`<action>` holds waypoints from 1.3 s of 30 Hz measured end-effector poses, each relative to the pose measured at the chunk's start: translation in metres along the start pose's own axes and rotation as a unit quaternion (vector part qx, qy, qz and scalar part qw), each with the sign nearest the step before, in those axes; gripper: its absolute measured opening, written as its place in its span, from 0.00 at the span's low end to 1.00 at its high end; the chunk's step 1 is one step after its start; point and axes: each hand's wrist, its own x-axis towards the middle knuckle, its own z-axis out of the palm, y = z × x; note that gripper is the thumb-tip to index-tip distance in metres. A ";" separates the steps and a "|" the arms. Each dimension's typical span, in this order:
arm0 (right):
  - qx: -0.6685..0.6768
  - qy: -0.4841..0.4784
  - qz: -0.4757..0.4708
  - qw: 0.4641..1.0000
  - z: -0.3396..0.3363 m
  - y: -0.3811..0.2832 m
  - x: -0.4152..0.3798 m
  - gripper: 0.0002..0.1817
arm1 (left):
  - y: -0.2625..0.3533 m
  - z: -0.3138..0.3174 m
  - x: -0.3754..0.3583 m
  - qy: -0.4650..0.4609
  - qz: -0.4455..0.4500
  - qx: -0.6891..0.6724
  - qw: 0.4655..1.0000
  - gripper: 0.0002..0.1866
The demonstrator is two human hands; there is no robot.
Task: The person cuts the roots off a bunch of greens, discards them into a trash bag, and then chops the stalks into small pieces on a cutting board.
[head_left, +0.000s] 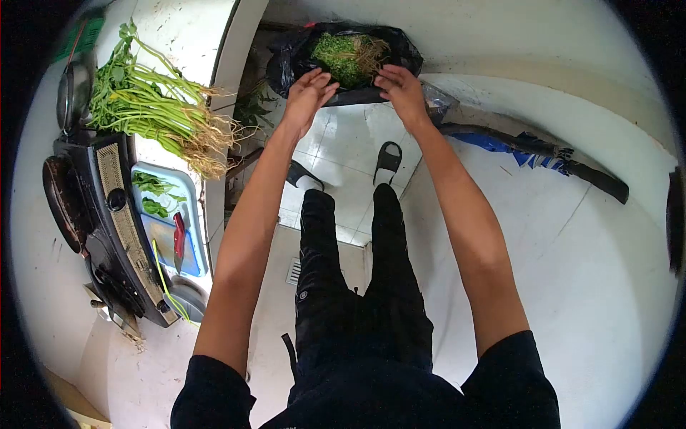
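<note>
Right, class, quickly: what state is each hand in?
Left hand: open, by the black bag, nothing visibly held.
Right hand: open, also by the bag, nothing visibly held.

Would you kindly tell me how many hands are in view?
2: the left hand by the black bag's left side, and the right hand by its right side.

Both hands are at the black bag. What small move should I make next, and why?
Probably bring the left hand and right hand back toward the greens on the counter: neither hand appears to hold anything, scraps lie in the bag, and the counter greens have their roots on.
</note>
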 end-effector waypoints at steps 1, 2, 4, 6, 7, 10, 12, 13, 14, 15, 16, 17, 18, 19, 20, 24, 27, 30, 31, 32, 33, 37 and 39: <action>-0.019 -0.003 0.000 1.000 -0.004 0.005 -0.005 0.23 | 0.000 -0.005 -0.007 0.008 -0.008 0.016 1.000 0.23; -0.046 -0.017 0.015 0.999 -0.008 0.008 -0.011 0.23 | -0.001 -0.011 -0.016 0.001 -0.009 0.013 1.000 0.22; -0.101 -0.047 0.045 0.993 -0.018 0.016 -0.033 0.23 | -0.017 -0.029 -0.032 -0.011 -0.010 0.006 1.000 0.22; -0.115 -0.054 0.062 0.990 -0.023 0.028 -0.063 0.24 | -0.024 -0.038 -0.059 -0.015 -0.042 -0.018 0.999 0.19; -0.115 -0.063 0.063 0.989 -0.026 0.038 -0.079 0.23 | -0.028 -0.043 -0.074 -0.016 -0.057 -0.031 0.998 0.17; -0.086 -0.061 0.038 0.994 -0.028 0.068 -0.135 0.17 | -0.038 -0.054 -0.120 -0.015 -0.069 -0.048 0.996 0.17; -0.107 -0.070 0.042 0.991 -0.021 0.077 -0.173 0.16 | -0.038 -0.057 -0.152 -0.002 -0.076 -0.052 0.996 0.16; -0.117 -0.075 0.046 0.989 -0.014 0.076 -0.190 0.15 | -0.039 -0.060 -0.166 0.007 -0.082 -0.054 0.995 0.16; -0.136 -0.087 0.037 0.986 -0.007 0.076 -0.205 0.15 | -0.039 -0.065 -0.177 0.005 -0.082 -0.058 0.995 0.16; -0.154 -0.098 0.031 0.983 0.001 0.072 -0.223 0.14 | -0.042 -0.071 -0.190 0.004 -0.085 -0.061 0.994 0.16; -0.172 -0.111 0.023 0.979 0.012 0.066 -0.236 0.14 | -0.040 -0.078 -0.200 0.003 -0.085 -0.064 0.994 0.16; -0.206 -0.129 0.028 0.970 0.025 0.059 -0.246 0.13 | -0.038 -0.086 -0.210 -0.004 -0.071 -0.040 0.997 0.17; -0.240 -0.150 0.033 0.959 0.039 0.049 -0.257 0.13 | -0.032 -0.093 -0.222 -0.009 -0.056 -0.017 0.998 0.17; -0.274 -0.171 0.035 0.946 0.052 0.040 -0.265 0.13 | -0.027 -0.104 -0.233 -0.014 -0.040 0.006 0.999 0.18; -0.281 -0.212 0.012 0.936 0.066 0.029 -0.273 0.13 | -0.022 -0.117 -0.244 -0.020 -0.033 0.031 0.999 0.19; -0.341 -0.328 -0.109 0.874 0.120 -0.019 -0.281 0.12 | 0.015 -0.182 -0.290 -0.065 0.003 0.111 0.992 0.21; -0.364 -0.341 -0.176 0.848 0.164 -0.058 -0.281 0.11 | 0.065 -0.225 -0.334 -0.053 0.029 0.153 0.986 0.18; -0.354 -0.335 -0.215 0.847 0.213 -0.089 -0.290 0.10 | 0.079 -0.271 -0.367 0.029 0.117 0.119 0.986 0.15; -0.351 -0.339 -0.232 0.841 0.230 -0.095 -0.295 0.10 | 0.087 -0.282 -0.382 0.056 0.140 0.105 0.983 0.15; -0.348 -0.345 -0.251 0.835 0.247 -0.102 -0.298 0.09 | 0.092 -0.291 -0.395 0.115 0.141 0.058 0.982 0.12; -0.344 -0.351 -0.269 0.828 0.264 -0.108 -0.303 0.09 | 0.092 -0.303 -0.408 0.165 0.162 0.105 0.967 0.10; -0.322 -0.372 -0.288 0.822 0.326 -0.120 -0.329 0.09 | 0.098 -0.347 -0.456 0.311 0.176 0.307 0.882 0.08; -0.324 -0.389 -0.293 0.811 0.347 -0.117 -0.342 0.10 | 0.087 -0.372 -0.469 0.328 0.236 0.317 0.858 0.10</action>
